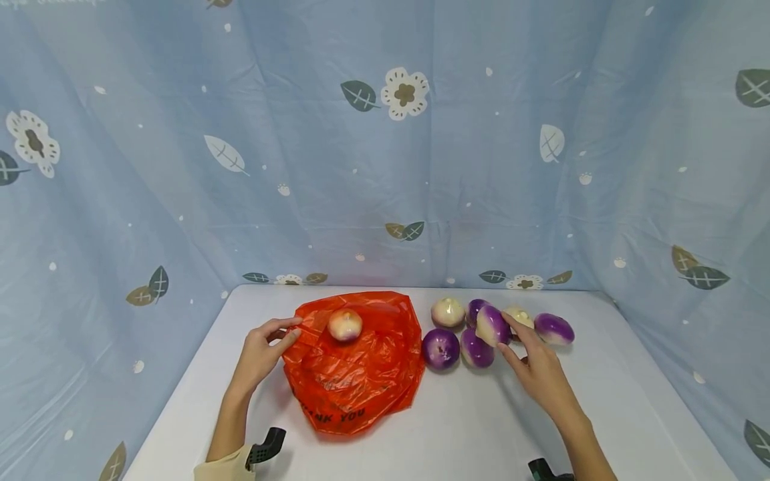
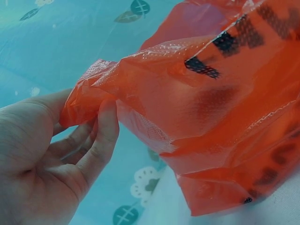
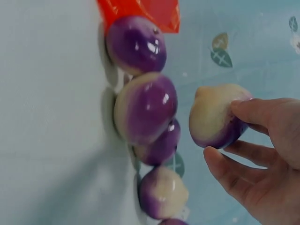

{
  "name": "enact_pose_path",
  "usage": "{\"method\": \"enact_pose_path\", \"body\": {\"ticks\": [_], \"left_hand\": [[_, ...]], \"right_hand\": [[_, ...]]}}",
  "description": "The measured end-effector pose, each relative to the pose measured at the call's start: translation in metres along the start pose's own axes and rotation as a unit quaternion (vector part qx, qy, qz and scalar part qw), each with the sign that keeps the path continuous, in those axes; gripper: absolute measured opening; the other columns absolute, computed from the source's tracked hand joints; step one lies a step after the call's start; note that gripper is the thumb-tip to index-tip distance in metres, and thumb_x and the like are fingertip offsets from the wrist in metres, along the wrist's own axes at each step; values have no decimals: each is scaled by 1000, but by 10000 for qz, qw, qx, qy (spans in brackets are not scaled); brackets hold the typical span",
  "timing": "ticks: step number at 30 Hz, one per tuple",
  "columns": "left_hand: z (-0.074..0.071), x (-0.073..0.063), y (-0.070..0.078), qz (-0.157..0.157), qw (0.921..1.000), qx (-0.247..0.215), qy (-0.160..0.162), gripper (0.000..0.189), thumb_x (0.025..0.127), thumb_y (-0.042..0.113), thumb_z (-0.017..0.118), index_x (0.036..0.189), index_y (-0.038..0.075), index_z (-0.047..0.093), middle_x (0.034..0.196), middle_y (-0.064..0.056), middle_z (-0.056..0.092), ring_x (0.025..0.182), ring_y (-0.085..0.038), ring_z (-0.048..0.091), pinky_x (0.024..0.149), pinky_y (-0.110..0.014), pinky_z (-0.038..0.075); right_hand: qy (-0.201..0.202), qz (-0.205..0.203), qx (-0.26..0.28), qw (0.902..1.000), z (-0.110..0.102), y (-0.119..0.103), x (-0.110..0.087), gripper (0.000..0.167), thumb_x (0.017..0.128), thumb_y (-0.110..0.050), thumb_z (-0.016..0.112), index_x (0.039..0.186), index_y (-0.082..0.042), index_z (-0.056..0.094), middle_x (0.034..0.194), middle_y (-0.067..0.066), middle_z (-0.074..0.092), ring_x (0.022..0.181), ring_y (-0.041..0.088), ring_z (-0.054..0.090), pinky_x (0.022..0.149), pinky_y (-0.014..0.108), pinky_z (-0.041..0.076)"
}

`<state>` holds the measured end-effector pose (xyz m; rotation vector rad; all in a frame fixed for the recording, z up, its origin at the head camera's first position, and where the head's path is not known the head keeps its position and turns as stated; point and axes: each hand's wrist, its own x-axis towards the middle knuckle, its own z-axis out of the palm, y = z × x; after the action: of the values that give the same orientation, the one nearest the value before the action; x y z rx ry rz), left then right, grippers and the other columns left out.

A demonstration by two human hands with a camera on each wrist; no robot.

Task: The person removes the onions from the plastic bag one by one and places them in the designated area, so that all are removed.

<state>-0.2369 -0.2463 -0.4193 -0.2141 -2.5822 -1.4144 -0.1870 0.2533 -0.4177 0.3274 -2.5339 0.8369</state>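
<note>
A red plastic bag [image 1: 361,374] printed with black letters lies spread on the left half of the table. My left hand [image 1: 260,351] pinches its left edge, and the left wrist view shows the thin film between thumb and fingers. One pale turnip [image 1: 345,325] shows against the bag's upper part; whether it is in or on the bag, I cannot tell. Between thumb and fingertips, my right hand [image 1: 538,367] holds a purple-and-white turnip [image 3: 213,117], lifted over the others. Beneath and around it sit several glossy turnips, among them a purple one [image 1: 441,349] beside the bag.
Farther back in the group stands a whitish turnip [image 1: 448,312], and an oblong purple one [image 1: 554,329] lies at its right end. A blue curtain [image 1: 385,167] with leaf and flower prints hangs behind and along both sides of the white table [image 1: 469,427].
</note>
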Motion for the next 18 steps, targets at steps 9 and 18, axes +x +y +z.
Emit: {"method": "enact_pose_path", "body": {"ticks": [9, 18], "left_hand": [[1, 1, -1, 67, 10000, 20, 7, 28, 93, 28, 68, 117, 15, 71, 118, -8, 69, 94, -12, 64, 73, -18, 56], [1, 0, -1, -8, 10000, 70, -29, 28, 93, 29, 68, 118, 16, 71, 118, -9, 69, 96, -16, 64, 74, -16, 55]], "right_hand": [[4, 152, -194, 9997, -7, 19, -13, 57, 89, -10, 71, 141, -5, 49, 127, 22, 62, 99, 35, 67, 60, 28, 56], [12, 131, -214, 9997, -9, 31, -21, 58, 89, -10, 71, 142, -4, 48, 134, 23, 57, 100, 35, 66, 59, 26, 56]]}}
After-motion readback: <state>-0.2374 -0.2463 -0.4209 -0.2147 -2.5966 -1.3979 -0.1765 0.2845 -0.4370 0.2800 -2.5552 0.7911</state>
